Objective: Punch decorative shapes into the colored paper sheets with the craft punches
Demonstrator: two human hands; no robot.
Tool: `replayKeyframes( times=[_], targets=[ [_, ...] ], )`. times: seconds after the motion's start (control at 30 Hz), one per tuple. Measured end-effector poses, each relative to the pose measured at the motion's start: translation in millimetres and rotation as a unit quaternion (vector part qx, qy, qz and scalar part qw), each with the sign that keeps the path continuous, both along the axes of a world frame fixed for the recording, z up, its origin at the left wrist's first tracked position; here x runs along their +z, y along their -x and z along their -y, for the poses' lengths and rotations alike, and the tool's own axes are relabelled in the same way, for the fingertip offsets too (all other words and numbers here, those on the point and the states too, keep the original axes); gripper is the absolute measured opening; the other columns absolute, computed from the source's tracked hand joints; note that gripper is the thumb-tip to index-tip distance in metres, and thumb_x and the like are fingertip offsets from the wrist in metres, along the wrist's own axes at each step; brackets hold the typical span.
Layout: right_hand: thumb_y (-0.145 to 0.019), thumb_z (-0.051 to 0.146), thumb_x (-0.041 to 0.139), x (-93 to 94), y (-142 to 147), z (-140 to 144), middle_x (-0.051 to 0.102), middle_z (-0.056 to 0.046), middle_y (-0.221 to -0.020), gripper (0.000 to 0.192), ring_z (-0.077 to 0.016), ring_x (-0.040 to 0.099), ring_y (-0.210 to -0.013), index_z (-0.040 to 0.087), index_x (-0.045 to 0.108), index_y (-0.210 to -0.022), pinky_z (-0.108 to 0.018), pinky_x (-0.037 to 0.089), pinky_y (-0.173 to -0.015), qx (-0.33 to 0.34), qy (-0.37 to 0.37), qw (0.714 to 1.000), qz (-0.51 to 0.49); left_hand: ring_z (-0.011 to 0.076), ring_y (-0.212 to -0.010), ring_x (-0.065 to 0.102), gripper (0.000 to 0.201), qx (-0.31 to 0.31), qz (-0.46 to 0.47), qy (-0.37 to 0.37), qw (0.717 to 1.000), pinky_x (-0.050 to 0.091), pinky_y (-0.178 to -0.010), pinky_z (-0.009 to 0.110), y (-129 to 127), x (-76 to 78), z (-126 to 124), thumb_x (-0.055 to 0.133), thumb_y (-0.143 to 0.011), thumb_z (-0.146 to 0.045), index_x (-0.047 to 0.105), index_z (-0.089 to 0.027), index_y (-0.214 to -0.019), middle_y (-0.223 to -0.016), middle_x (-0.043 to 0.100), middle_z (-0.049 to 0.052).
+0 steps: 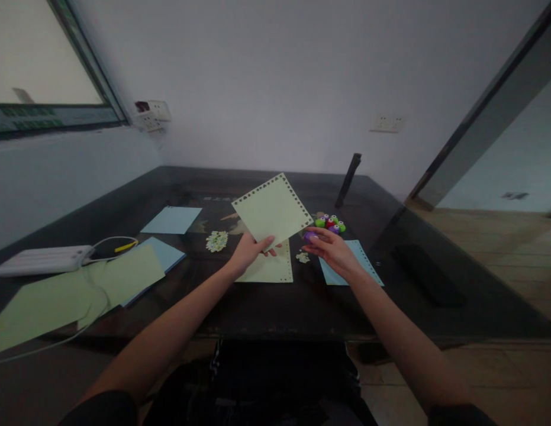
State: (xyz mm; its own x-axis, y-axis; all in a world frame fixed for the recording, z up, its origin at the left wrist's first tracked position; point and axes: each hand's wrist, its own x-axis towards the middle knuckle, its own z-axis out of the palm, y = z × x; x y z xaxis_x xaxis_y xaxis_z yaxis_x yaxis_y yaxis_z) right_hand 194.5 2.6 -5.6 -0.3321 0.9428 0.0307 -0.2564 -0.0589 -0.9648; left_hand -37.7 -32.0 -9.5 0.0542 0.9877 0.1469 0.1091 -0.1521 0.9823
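Note:
My left hand pinches the lower corner of a pale green sheet of paper, held tilted above the table. Small dark-looking punched holes run along its two upper edges. In my right hand is a small purple craft punch, just below the sheet's right corner; whether it touches the paper I cannot tell. Beneath the left hand lies another pale green sheet with punched edges. A light blue sheet, holed along its right edge, lies partly under my right hand. Between them is a small pile of paper cut-outs.
Several colourful craft punches cluster behind my right hand. A larger cut-out pile and a blue sheet lie left. Green paper, a white power strip and its cable occupy the far left. A black upright post stands at back right.

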Motion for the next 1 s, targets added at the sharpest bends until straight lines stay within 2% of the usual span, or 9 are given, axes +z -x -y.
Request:
replayKeyframes(
  times=[0.1, 0.2, 0.33, 0.63, 1.0],
  targets=[
    [-0.062, 0.029, 0.08, -1.2, 0.1, 5.7, 0.066, -0.002, -0.081, 0.041, -0.0168, 0.068, -0.069, 0.02, 0.064, -0.099, -0.035, 0.058, -0.075, -0.026, 0.012, 0.999, -0.027, 0.0132, -0.056, 0.063, 0.029, 0.004, -0.024, -0.009, 1.0, 0.047, -0.051, 0.021, -7.8, 3.7, 6.7, 0.059, -0.08, -0.033, 0.068, -0.006, -0.085, -0.081, 0.073, 0.015],
    [-0.058, 0.027, 0.082, -2.3, 1.4, 7.6, 0.065, -0.001, -0.082, 0.042, -0.017, 0.068, -0.069, 0.02, 0.063, -0.095, -0.034, 0.058, -0.074, -0.05, 0.015, 0.997, -0.049, 0.0132, -0.053, 0.061, 0.03, 0.011, -0.04, -0.021, 0.999, 0.048, -0.05, 0.022, -10.9, 2.2, 7.8, 0.061, -0.078, -0.034, 0.069, -0.006, -0.084, -0.075, 0.073, 0.014],
    [-0.056, 0.029, 0.083, -4.0, 3.3, 8.4, 0.065, -0.002, -0.083, 0.04, -0.0176, 0.069, -0.069, 0.017, 0.062, -0.087, -0.033, 0.058, -0.074, -0.048, 0.019, 0.997, -0.049, 0.0127, -0.051, 0.06, 0.031, 0.013, -0.064, -0.026, 0.997, 0.048, -0.051, 0.022, -10.7, -1.7, 6.0, 0.06, -0.079, -0.035, 0.07, -0.006, -0.083, -0.067, 0.072, 0.011],
    [-0.054, 0.03, 0.083, -5.9, 5.2, 9.3, 0.063, 0.0, -0.079, 0.042, -0.0161, 0.068, -0.066, 0.019, 0.059, -0.086, -0.031, 0.057, -0.07, -0.048, 0.02, 0.997, -0.051, 0.0139, -0.052, 0.059, 0.033, 0.013, -0.105, -0.027, 0.994, 0.048, -0.053, 0.022, -9.2, -1.9, 7.4, 0.059, -0.079, -0.038, 0.07, -0.007, -0.084, -0.065, 0.071, 0.01],
    [-0.05, 0.03, 0.084, -4.8, 10.2, 12.3, 0.063, 0.001, -0.082, 0.046, -0.0133, 0.066, -0.062, 0.02, 0.057, -0.085, -0.028, 0.055, -0.064, -0.071, 0.026, 0.996, -0.049, 0.015, -0.054, 0.062, 0.033, 0.014, -0.103, -0.016, 0.994, 0.05, -0.053, 0.023, -14.1, 0.0, 9.9, 0.06, -0.079, -0.035, 0.068, -0.006, -0.092, -0.069, 0.073, 0.011]
  ],
)
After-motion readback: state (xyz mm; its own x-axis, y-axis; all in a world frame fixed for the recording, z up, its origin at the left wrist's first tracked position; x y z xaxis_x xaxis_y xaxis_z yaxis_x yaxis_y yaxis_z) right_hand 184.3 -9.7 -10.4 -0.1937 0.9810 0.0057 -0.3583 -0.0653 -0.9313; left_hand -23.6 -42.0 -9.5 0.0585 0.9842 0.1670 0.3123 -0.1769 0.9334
